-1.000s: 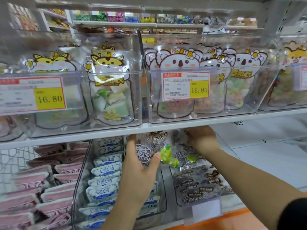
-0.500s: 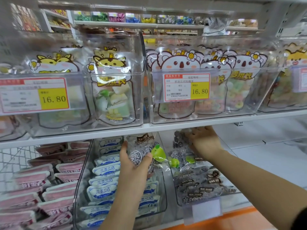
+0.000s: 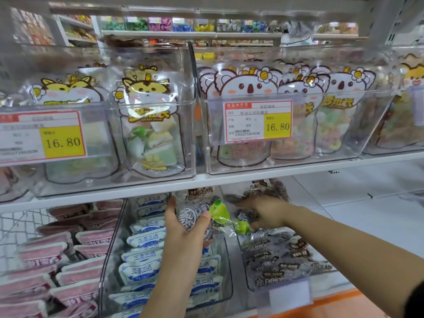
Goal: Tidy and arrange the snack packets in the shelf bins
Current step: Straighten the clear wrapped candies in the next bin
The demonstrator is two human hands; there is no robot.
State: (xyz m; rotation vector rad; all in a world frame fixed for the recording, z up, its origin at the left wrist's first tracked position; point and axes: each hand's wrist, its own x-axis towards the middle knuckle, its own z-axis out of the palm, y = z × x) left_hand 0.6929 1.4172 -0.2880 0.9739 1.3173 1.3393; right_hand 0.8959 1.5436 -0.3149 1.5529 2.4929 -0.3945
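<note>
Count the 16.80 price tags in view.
2. Left price tag on the tiger-packet bin, upper shelf; right price tag on the koala-packet bin beside it. A cut-off label at the far right edge is unreadable, so there may be more.

Clear dark-plum packet [image 3: 195,213] with green fruit print: upright, gripped in left hand [image 3: 183,235], above blue-white packets [image 3: 144,241] stacked in middle bin [image 3: 229,271]. Matching dark packets [image 3: 275,255] piled flat in right bin [image 3: 245,271].
</note>
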